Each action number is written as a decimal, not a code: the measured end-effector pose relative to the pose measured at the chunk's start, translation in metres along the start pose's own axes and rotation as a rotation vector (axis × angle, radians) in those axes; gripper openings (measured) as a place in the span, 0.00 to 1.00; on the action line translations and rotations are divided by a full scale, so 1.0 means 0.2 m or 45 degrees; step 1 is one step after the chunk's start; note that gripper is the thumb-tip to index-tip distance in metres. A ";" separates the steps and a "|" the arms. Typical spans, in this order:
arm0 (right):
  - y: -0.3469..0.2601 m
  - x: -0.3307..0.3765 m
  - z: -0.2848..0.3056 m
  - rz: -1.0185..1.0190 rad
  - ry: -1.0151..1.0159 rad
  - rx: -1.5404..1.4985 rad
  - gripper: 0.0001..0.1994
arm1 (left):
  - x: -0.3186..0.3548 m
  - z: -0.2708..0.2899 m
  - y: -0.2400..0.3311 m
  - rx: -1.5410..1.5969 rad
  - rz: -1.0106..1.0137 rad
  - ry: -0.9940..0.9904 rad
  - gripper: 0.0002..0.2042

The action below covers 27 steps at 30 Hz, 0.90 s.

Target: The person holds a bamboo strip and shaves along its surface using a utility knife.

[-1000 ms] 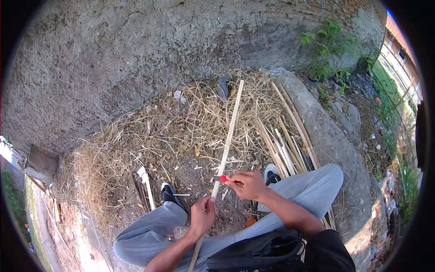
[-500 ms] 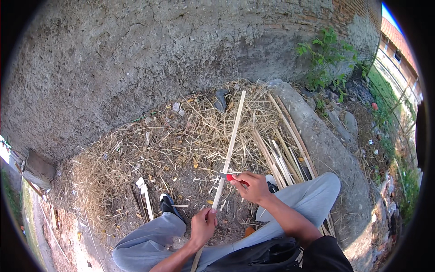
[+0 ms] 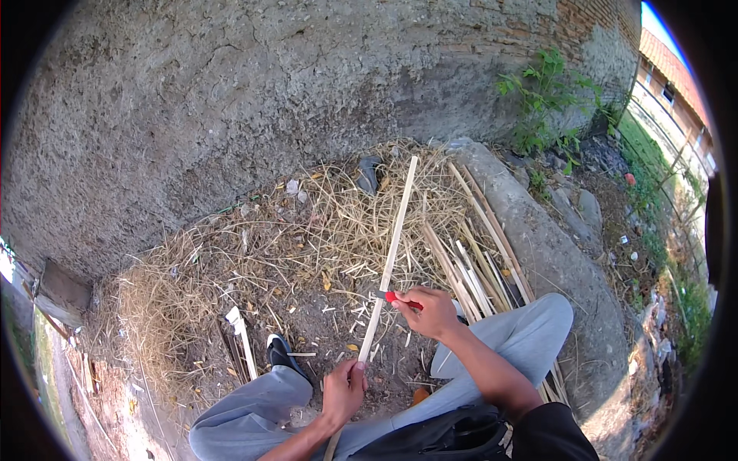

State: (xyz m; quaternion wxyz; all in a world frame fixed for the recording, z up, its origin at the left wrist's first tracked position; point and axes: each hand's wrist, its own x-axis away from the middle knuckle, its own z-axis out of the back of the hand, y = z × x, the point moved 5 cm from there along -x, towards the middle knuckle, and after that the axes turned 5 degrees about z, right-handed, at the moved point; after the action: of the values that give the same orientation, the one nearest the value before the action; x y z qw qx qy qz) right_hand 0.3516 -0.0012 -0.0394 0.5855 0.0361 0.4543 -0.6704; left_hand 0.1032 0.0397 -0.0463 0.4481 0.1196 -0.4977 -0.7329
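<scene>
A long pale wooden strip [image 3: 399,223] slants up and away between my legs, its far end over the straw. My left hand [image 3: 344,392] is closed around its lower part, and the strip's near end runs on below that hand toward my lap. In my right hand [image 3: 432,313] is a knife with a red handle [image 3: 393,296], gripped in closed fingers. Its short grey blade [image 3: 379,293] lies against the strip, well above my left hand. Most of the handle is hidden by my fingers.
Dry straw and shavings [image 3: 330,223] cover the ground ahead. More wooden strips [image 3: 469,269] lie in a bundle beside my right leg, along a concrete ledge [image 3: 530,223]. A white-headed tool [image 3: 240,326] lies left of my sandalled foot [image 3: 281,353]. A rough wall [image 3: 254,100] rises beyond.
A thin pale shaving that stuck out by the blade no longer shows there. Both hands keep nearly the same places on the strip and knife, while the whole view has shifted slightly.
</scene>
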 end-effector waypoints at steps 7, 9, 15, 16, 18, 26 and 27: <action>0.00 0.00 -0.01 -0.011 0.039 0.009 0.10 | 0.06 0.00 0.05 -0.062 -0.062 0.035 0.12; 0.00 0.00 -0.01 -0.019 0.037 0.012 0.10 | 0.06 0.01 0.07 -0.077 -0.063 0.016 0.11; 0.03 0.03 -0.04 -0.083 -0.029 0.055 0.11 | 0.07 0.00 0.07 -0.103 -0.050 0.013 0.11; 0.03 0.03 -0.04 -0.084 -0.027 0.055 0.11 | 0.07 0.00 0.07 -0.104 -0.048 0.010 0.11; 0.04 0.04 -0.04 -0.092 -0.011 0.059 0.11 | 0.06 -0.01 0.06 -0.126 -0.043 0.008 0.11; 0.09 0.06 -0.11 -0.099 0.003 0.052 0.09 | 0.04 -0.03 0.03 -0.082 0.007 0.008 0.12; 0.09 0.06 -0.11 -0.116 -0.027 0.054 0.09 | 0.04 -0.03 0.04 -0.072 0.014 0.017 0.13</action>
State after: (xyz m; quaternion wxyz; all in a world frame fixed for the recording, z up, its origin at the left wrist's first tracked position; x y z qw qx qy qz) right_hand 0.3529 0.0058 -0.0693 0.5581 0.0207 0.4349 -0.7063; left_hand 0.1063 0.0277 -0.0412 0.4588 0.1090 -0.4744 -0.7434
